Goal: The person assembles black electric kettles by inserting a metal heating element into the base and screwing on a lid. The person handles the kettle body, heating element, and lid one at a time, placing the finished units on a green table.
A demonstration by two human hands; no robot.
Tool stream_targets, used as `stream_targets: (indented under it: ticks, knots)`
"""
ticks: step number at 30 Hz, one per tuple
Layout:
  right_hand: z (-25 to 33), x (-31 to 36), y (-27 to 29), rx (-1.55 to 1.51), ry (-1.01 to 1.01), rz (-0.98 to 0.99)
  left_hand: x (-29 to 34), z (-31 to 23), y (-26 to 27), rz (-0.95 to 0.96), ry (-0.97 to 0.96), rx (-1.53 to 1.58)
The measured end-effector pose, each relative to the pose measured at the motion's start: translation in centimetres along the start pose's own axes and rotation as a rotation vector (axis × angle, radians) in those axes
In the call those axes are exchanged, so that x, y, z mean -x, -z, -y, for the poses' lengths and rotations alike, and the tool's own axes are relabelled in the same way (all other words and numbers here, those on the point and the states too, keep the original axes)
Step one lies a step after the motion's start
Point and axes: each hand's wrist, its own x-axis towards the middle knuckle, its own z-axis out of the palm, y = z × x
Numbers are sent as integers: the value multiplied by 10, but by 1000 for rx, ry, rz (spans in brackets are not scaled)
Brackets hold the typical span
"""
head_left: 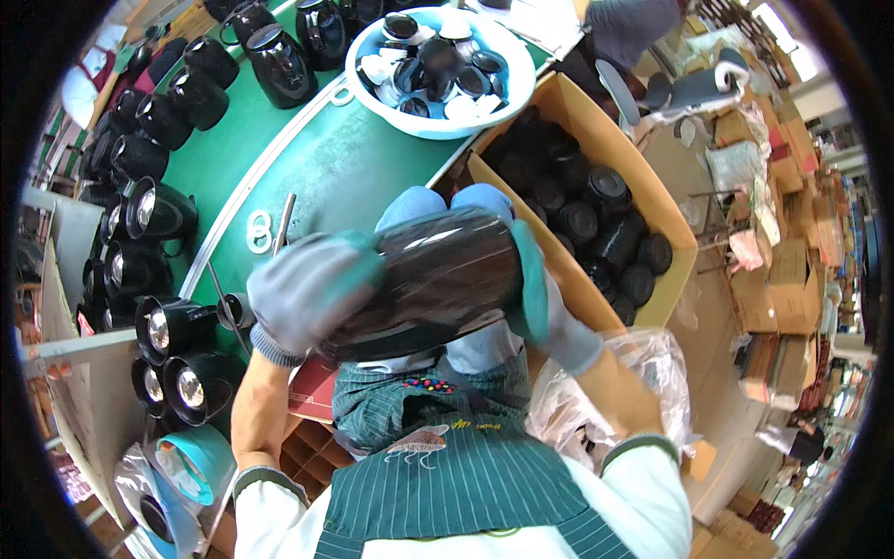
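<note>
In front of my lap I hold a large glossy black jug body (438,279), lying on its side and tilted up to the right. My left hand (317,289), in a grey and teal glove, grips its left end and is smeared by motion. At its right end my gloved right hand (549,307) presses with the fingers stretched along it. Beyond the left hand, pale rings (260,231) and a metal rod (285,222) lie on the green table (307,168).
A pale blue basin (361,98) of black and white lids stands ahead. Black jugs (279,70) line the table's left side. On the right, a cardboard carton (684,265) holds black round parts (610,238); clear plastic (652,373) lies beside my right arm.
</note>
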Motion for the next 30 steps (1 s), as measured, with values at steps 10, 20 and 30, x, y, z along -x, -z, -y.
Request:
stream_targets:
  ticks: [10,20,30]
  knots:
    - [60,-12,-30,1012,897,337,142,-15,-115,-67,1055,1936]
    - [16,13,-12,527,182,42,24,-3,-43,-78,565,609]
    - [85,11,-29,1327,762,138,130,-35,-126,-80,1012,1807]
